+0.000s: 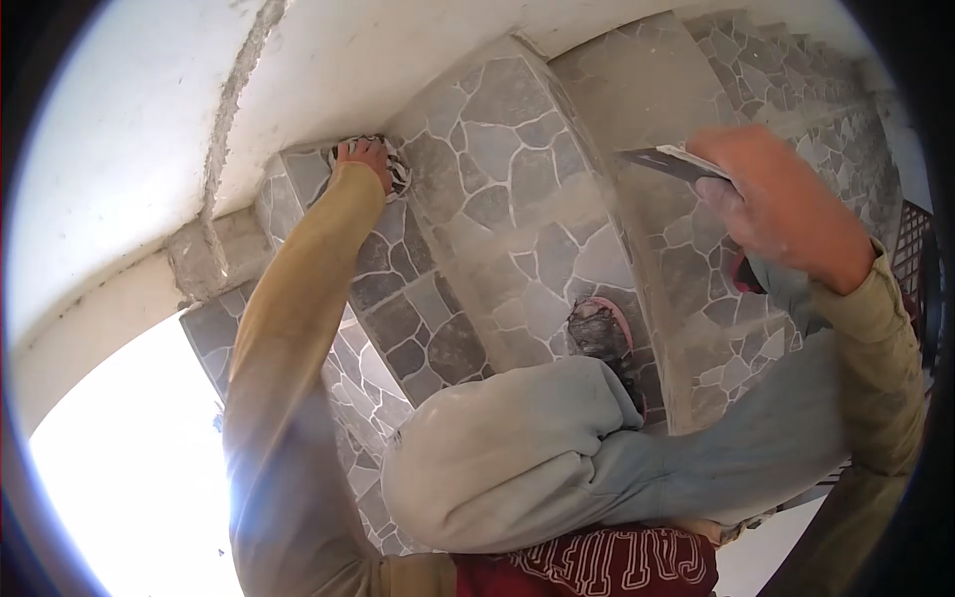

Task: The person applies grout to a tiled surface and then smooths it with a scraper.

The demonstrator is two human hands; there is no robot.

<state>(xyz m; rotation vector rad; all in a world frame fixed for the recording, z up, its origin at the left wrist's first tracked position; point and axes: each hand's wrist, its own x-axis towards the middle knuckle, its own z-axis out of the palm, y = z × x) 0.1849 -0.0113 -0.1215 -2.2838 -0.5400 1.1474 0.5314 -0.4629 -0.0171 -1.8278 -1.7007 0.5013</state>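
My left hand [364, 157] presses down on a black-and-white patterned rag [398, 171], its fingers curled over the cloth. The rag lies on the grey patterned tiles [391, 244] of a step, close to the wall. Raised over the steps on the right, my right hand [761, 204] is closed around a flat scraper-like tool [671, 162] with a dark, straight edge. My right hand is slightly blurred, and its grip hides part of the tool.
Stone-patterned steps [517, 189] with pale joints and raised edges run across the view. A white wall [139, 109] with a rough cement strip rises at the left. My shoe [600, 328] rests on a step below my bent knee. A dark metal grille [912, 249] stands far right.
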